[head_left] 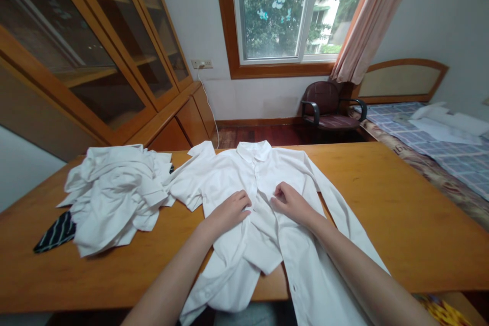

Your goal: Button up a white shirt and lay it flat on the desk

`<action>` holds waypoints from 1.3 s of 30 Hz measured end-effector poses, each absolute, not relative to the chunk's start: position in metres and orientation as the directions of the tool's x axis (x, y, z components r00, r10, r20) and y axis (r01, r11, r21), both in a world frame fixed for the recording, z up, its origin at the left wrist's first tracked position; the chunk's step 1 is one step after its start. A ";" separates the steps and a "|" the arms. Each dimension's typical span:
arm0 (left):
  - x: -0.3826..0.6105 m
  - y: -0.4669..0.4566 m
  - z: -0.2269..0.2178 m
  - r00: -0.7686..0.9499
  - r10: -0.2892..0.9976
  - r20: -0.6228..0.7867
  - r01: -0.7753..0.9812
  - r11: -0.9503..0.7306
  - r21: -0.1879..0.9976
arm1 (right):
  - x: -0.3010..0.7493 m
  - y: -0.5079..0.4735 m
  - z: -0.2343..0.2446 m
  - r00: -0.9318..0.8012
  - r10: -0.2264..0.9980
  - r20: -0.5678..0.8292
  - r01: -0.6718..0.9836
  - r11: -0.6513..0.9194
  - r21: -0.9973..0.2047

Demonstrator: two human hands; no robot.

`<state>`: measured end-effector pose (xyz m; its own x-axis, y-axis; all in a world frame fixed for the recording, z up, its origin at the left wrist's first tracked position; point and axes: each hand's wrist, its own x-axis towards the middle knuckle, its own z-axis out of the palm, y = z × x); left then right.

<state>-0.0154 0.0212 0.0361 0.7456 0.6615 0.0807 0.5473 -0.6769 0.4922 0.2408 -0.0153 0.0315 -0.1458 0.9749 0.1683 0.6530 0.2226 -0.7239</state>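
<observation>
A white long-sleeved shirt (225, 173) lies face up on the wooden table, its collar at the far edge and its lower front parted. Curled over the left front panel near the button edge, my left hand (231, 210) grips the cloth. My right hand (292, 204) is closed on the other front panel, thumb and fingers pinched at its edge. The sleeve on the right stretches down toward me, while the left one lies bunched near a heap of white clothes (114, 188). The shirt's lower hem hangs over the near table edge.
A dark striped tie-like cloth (57, 233) pokes out from under the heap on the wooden table (401, 214). Behind stand a glass-fronted cabinet (126, 61), a brown armchair (324, 107) and a window (275, 10). A bed (451, 142) is at right.
</observation>
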 end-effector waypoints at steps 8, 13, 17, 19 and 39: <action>-0.009 0.020 0.033 0.785 0.606 0.131 0.545 -0.775 0.319 | 0.232 -0.033 0.047 -0.331 0.938 0.103 0.874 0.346 -0.342; -0.003 0.017 0.029 0.753 0.641 0.150 0.605 -0.764 0.227 | 0.222 -0.037 0.047 -0.336 0.940 0.059 0.920 0.341 -0.193; -0.001 0.018 0.027 0.728 0.662 0.179 0.618 -0.747 0.246 | 0.211 -0.040 0.044 -0.301 0.950 0.087 0.939 0.311 -0.145; -0.001 0.018 0.028 0.713 0.668 0.212 0.602 -0.738 0.303 | 0.206 -0.042 0.043 -0.289 0.952 0.096 0.944 0.300 -0.139; 0.008 0.019 0.033 0.735 0.637 0.234 0.427 -0.701 0.571 | 0.218 -0.043 0.034 -0.016 0.987 0.158 0.882 0.088 -0.462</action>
